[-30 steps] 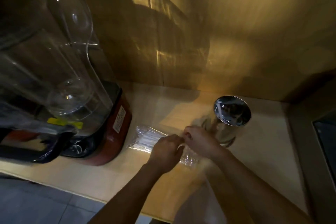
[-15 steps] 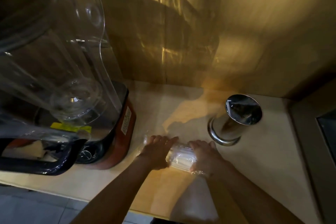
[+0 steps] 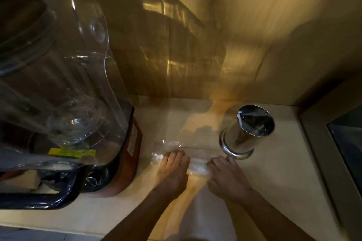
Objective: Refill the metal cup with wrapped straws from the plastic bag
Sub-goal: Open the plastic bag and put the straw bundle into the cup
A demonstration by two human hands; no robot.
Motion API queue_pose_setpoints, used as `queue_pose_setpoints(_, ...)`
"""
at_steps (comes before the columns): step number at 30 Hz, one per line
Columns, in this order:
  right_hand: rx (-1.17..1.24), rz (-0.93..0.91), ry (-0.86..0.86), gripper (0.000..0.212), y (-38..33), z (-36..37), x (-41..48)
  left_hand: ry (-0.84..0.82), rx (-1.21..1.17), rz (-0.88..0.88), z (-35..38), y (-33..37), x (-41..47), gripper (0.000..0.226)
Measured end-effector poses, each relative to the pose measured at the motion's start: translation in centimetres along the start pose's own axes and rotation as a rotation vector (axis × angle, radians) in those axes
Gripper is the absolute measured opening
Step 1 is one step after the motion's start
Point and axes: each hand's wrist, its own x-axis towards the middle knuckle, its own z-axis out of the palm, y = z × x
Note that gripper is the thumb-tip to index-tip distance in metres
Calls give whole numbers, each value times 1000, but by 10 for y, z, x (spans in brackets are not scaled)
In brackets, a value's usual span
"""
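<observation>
A clear plastic bag (image 3: pixel 197 164) of white wrapped straws lies crosswise on the pale counter (image 3: pixel 274 172). My left hand (image 3: pixel 173 172) rests palm down on the bag's left part, fingers laid over it. My right hand (image 3: pixel 225 176) presses on its right end in the same way. The shiny metal cup (image 3: pixel 248 129) stands upright just beyond my right hand, a little apart from my fingertips; its inside looks dark and I see no straws in it. The frame is blurred, so single straws are hard to make out.
A large blender (image 3: pixel 64 107) with a clear cover and red base fills the left side, close to the bag's left end. A wooden wall (image 3: pixel 215 35) backs the counter. A grey appliance edge (image 3: pixel 333 143) bounds the right side.
Both hands went from pinching the bag at its middle to lying flat on it, farther apart. The bag has shifted toward me and lies rolled under my palms.
</observation>
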Motion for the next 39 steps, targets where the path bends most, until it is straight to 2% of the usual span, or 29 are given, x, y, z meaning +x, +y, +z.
queue_pose_setpoints(2,58,-86,-8,26,5,5,-10,-47,-1,58,6,2,-16,42)
queue_pose_setpoints(4,81,-129,-59,34,6,7,-17,-121,24,77,5,3,-29,45)
queue_pose_setpoints(6,117,-107,-82,38,2,8,-20,-188,4,60,5,1,-32,42)
queue_pose_setpoints(8,161,-58,-44,28,-2,5,-18,-234,-52,57,6,-5,-26,35)
queue_pose_setpoints(10,250,34,-9,17,-5,3,-14,-251,-86,67,3,-9,-19,39)
queue_pose_setpoints(12,318,123,-82,40,-6,5,-10,-275,-115,34,2,-14,-13,58)
queue_pose_setpoints(14,337,180,-204,67,-3,11,-9,-377,-95,-27,1,-20,-9,74)
queue_pose_setpoints(16,378,202,-388,77,0,16,-9,-525,-48,-32,1,-25,-7,75)
queue_pose_setpoints(18,332,166,-461,76,1,18,-7,-597,-36,5,0,-27,-7,72)
queue_pose_setpoints(22,302,132,-503,70,-3,18,-6,-533,-4,45,-3,-26,-8,61)
queue_pose_setpoints(25,316,115,-565,53,-4,8,2,-587,13,55,-8,-23,-2,48)
queue_pose_setpoints(27,382,174,-542,47,0,1,9,-589,-24,26,-12,-24,5,47)
queue_pose_setpoints(29,402,200,-480,49,6,-7,15,-475,-53,-7,-17,-23,12,40)
queue_pose_setpoints(31,302,178,-377,45,13,-17,24,-297,12,-20,-20,-23,20,32)
queue_pose_setpoints(34,88,126,-72,35,14,-32,33,-106,97,-72,-17,-21,27,32)
queue_pose_setpoints(36,2,77,-10,41,9,-31,30,-69,106,-100,-12,-20,23,36)
queue_pose_setpoints(39,26,-4,-109,42,-1,-15,13,-144,39,-98,3,-18,-1,39)
